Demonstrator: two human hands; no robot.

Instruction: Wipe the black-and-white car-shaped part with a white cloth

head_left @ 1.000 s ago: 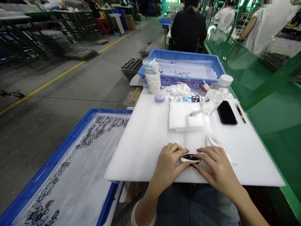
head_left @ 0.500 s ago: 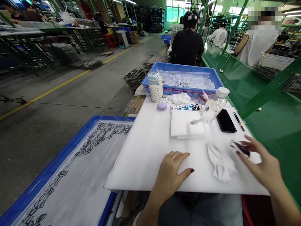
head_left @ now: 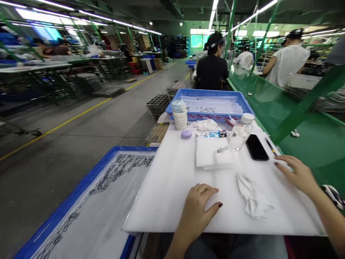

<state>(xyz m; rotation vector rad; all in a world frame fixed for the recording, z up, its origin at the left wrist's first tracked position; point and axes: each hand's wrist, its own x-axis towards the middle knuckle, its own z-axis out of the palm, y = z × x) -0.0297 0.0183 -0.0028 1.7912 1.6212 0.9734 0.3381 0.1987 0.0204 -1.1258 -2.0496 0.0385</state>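
My left hand (head_left: 199,207) lies flat on the white foam board (head_left: 172,180), thumb spread, a ring on one finger, holding nothing. My right hand (head_left: 295,173) hovers over the board's right edge with its fingers stretched out and empty. A small white and dark piece (head_left: 333,196) rests on the green belt (head_left: 304,144) just past my right forearm. Between my hands lies a crumpled white cloth (head_left: 253,198).
Farther up the board are foam pads (head_left: 211,155), a clear bottle (head_left: 238,135), a black phone (head_left: 256,146), a tube (head_left: 214,133), a lilac case (head_left: 186,133) and a dotted cup (head_left: 179,115). Blue trays stand ahead (head_left: 212,104) and at the left (head_left: 88,201). People work ahead and at the right.
My right hand carried the small dark piece from the board's front to the right and let it go; the piece now lies on the green belt. The left hand stayed flat. The view tilted up.
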